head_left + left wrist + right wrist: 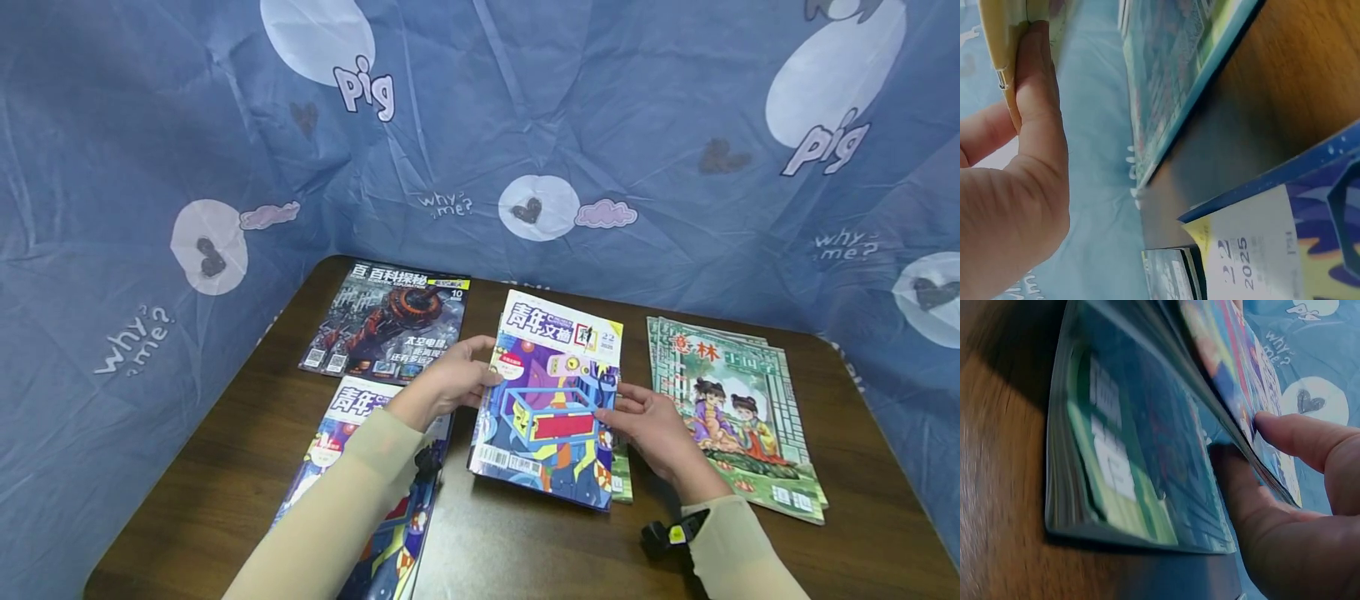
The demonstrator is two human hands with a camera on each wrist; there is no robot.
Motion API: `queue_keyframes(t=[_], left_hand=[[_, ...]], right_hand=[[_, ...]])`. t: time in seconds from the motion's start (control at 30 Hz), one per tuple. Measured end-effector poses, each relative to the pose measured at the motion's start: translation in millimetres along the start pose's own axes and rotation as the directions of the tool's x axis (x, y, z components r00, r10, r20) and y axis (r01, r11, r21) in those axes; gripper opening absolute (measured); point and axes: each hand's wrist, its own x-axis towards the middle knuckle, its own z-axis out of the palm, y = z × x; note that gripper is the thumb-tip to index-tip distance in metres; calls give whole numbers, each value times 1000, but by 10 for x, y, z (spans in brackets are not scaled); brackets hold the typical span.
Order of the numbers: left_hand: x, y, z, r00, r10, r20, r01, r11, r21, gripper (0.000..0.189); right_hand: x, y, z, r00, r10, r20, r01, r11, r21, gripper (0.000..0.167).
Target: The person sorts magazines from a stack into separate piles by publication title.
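Note:
Held between both hands is a magazine with a purple and blue cover (551,425), tilted above the middle of the table. My left hand (453,375) pinches its left edge, and my right hand (658,429) pinches the right edge. In the right wrist view, thumb and fingers of the right hand (1291,531) close on the raised magazine (1229,375). Below it, a thick green-covered magazine (1141,469) lies on the table, mostly hidden in the head view. The left wrist view shows the left hand (1029,206) gripping the magazine's edge (997,44).
To the right lies a stack of green magazines (735,417). Magazines with a dark cover (382,325) lie at the back left. A pile with the same purple cover (322,446) is partly under the left forearm. Blue printed cloth (420,158) hangs behind the wooden table (225,458).

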Motion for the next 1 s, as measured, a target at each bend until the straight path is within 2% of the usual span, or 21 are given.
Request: queue_keyframes(t=[0.17,0.5,0.83,1.0], left_hand=[[-105,14,-38,1000,7,-17,-8,1000,-7,56],[-271,5,-173,1000,20,-12,-20,1000,-3,59],[-396,-2,-291,1000,4,-1,-4,1000,13,55],[-435,-9,-328,1000,-3,3,3,1000,22,55]], right_hand=[[-61,-64,56,1000,0,30,-2,998,65,71],[-169,-159,198,998,-54,-7,55,998,34,56],[-244,-156,356,995,-99,-2,99,995,-1,40],[-269,-156,418,997,-77,1,77,997,11,39]])
